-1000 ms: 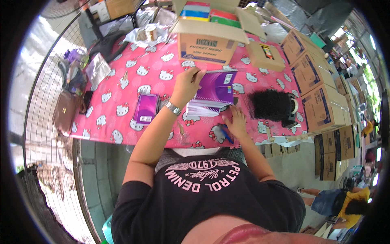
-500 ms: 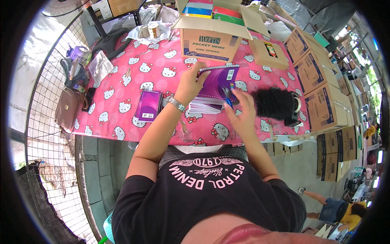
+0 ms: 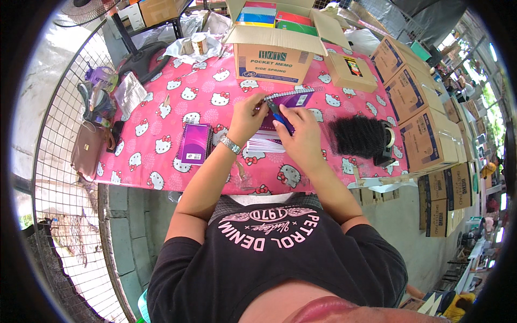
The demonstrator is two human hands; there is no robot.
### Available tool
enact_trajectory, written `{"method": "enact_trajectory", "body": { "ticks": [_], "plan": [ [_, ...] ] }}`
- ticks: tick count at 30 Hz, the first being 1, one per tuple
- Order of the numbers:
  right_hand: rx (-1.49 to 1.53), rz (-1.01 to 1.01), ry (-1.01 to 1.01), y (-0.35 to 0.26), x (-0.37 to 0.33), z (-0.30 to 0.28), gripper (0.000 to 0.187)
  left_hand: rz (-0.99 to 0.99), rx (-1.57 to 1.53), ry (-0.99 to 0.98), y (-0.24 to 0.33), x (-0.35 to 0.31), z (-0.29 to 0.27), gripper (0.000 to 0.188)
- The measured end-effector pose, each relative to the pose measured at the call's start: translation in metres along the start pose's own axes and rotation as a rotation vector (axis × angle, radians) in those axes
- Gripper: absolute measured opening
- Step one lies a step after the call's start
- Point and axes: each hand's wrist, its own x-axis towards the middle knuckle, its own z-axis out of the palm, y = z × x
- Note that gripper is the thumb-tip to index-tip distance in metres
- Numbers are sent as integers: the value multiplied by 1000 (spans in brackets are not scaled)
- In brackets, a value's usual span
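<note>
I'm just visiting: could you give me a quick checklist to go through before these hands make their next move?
1. Left fingers holding the upper purple notebook by its spiral corner: ok.
2. Right fingers gripping the blue-handled tool: ok.
3. Tool's tip clear of the left fingers: not ok, very close.
4. Tool's tip touching the spiral: cannot tell.
5. Purple notebooks at left clear of both hands: ok.

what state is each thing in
large brown cardboard box, flaps open, coloured notebooks inside
flat brown cardboard box, closed
purple spiral notebook at left, closed, flat
purple spiral notebook at centre, gripped by left hand
blue-handled hand tool, in right hand, jaws unclear
bundled black spiral coils, lying on pink tablecloth
</note>
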Motion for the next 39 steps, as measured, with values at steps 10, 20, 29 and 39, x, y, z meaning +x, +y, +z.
{"method": "enact_trajectory", "body": {
  "ticks": [10, 20, 29, 39],
  "plan": [
    [331, 157, 150, 41, -35, -12, 37, -86, -134, 448, -13, -47, -57, 19],
    [-345, 282, -167, 152, -160, 49, 31, -518, 866, 481, -94, -159, -146, 31],
    [-796, 452, -363, 270, -108, 35, 18, 323, 671, 22, -5, -53, -44, 28],
    [8, 538, 158, 244, -74, -29, 23, 473, 796, -654, 47, -19, 9, 28]
  ]
}}
